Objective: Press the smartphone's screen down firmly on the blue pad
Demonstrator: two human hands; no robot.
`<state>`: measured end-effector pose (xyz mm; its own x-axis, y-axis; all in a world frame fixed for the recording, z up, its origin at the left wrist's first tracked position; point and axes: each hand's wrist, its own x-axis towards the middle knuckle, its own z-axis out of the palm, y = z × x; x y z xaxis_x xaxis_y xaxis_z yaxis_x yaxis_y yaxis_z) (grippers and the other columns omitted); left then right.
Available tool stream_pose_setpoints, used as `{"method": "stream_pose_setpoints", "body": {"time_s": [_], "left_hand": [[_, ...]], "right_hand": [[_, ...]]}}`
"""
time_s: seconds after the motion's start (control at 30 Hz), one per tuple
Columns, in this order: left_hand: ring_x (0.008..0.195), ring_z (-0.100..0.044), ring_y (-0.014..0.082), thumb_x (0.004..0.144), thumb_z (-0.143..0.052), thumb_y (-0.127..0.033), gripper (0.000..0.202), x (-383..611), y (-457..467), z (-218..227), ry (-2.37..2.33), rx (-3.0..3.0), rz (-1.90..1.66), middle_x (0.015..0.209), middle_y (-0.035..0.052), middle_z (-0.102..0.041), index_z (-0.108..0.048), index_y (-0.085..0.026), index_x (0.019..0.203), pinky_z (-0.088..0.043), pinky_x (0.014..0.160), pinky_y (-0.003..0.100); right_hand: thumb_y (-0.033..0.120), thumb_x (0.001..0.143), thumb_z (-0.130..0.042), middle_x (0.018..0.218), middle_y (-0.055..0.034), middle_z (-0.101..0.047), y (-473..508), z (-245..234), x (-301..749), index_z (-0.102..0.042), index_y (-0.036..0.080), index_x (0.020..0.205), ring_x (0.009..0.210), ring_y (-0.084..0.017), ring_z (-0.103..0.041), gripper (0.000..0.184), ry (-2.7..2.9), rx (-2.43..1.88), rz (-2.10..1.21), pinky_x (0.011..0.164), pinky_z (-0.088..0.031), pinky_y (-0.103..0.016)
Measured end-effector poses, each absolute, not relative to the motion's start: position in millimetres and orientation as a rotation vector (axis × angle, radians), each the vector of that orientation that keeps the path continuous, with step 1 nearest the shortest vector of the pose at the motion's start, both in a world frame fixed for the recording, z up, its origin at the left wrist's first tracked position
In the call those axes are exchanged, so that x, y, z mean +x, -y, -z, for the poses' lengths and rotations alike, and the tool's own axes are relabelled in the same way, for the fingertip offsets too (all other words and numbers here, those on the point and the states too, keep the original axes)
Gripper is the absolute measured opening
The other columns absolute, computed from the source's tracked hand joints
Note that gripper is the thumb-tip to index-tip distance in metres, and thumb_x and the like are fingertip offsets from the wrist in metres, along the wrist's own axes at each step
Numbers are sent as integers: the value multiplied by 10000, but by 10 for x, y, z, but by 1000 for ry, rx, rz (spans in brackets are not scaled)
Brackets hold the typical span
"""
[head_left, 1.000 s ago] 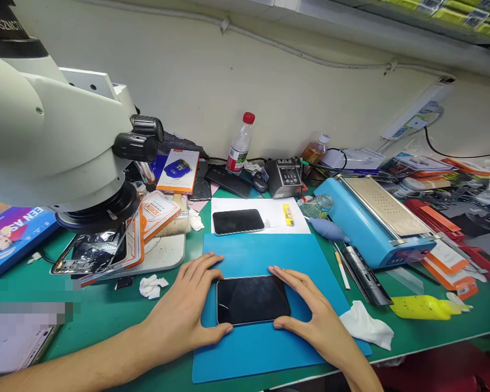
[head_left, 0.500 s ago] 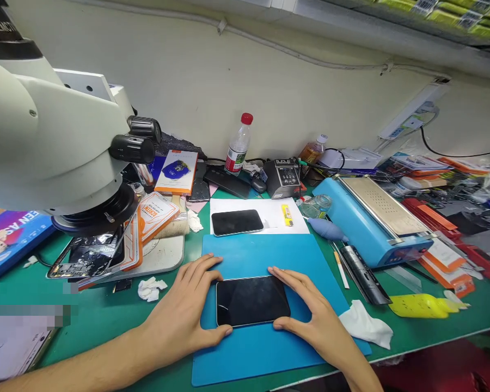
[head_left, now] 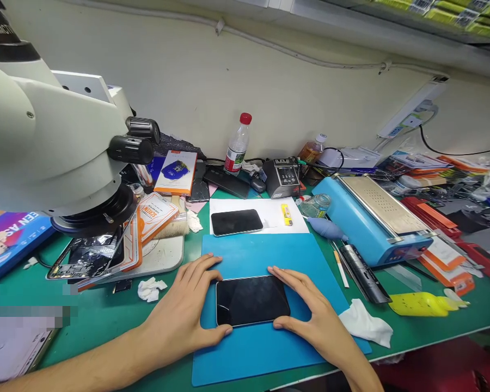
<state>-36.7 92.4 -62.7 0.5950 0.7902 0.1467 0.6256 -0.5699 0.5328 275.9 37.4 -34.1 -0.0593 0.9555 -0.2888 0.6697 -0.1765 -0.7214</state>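
Note:
A smartphone with a dark screen lies flat, screen up, on the blue mat. My left hand spans its left end, thumb at the lower edge and index finger by the upper left corner, the other fingers resting on the mat. Around the right end curves my right hand, fingertips along the upper edge and thumb at the lower right corner. Both hands hold the phone by its edges. Behind the mat, a second smartphone rests on a white sheet beside a yellow-labelled small item.
A microscope looms at the left over boxes and an opened phone. To the right are a blue air blower, a black cylindrical tool, a blue heating plate machine, a yellow bottle and a crumpled tissue.

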Motion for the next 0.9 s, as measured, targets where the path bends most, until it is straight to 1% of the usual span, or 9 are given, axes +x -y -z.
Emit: {"method": "stream_pose_setpoints", "body": {"time_s": [0.3,0.53,0.7,0.8,0.9], "left_hand": [[1539,-356,407,825,-830,-444,607,-373,-917,630,-1134,2423,-507,1639,104,-440,-497,-277,1305,-433,1178,640],[1559,-330,399,840,-816,-463,602,-367,-927,651,-1115,2483,-518,1645,92,-444,-506,-280,1324,-410,1192,643],[1565,-327,378,871,-804,-410,707,-372,-916,639,-1064,2480,-512,1641,83,-450,-433,-303,1463,-399,1208,634],[1575,-298,381,895,-783,-394,608,-374,-903,619,-1048,2492,-482,1651,65,-426,-483,-332,1420,-404,1196,639],[1579,-275,387,902,-770,-368,520,-373,-894,604,-1045,2519,-465,1661,62,-396,-530,-338,1362,-405,1183,650]], "right_hand": [[519,882,-816,1608,92,-465,-366,353,2768,-463,563,1536,1500,-239,-435,744,1737,-1867,-1090,1236,-380,-374],[545,877,-814,1603,91,-464,-360,332,2761,-464,567,1534,1496,-243,-437,745,1721,-1872,-1105,1226,-389,-363],[551,875,-815,1600,93,-460,-363,337,2766,-456,583,1531,1495,-245,-437,749,1724,-1874,-1107,1228,-388,-375],[564,882,-802,1604,85,-452,-368,344,2762,-450,582,1537,1503,-252,-426,743,1721,-1878,-1109,1231,-391,-390],[575,886,-791,1613,69,-444,-362,339,2758,-443,570,1548,1511,-264,-418,748,1719,-1886,-1117,1233,-397,-409]]}}
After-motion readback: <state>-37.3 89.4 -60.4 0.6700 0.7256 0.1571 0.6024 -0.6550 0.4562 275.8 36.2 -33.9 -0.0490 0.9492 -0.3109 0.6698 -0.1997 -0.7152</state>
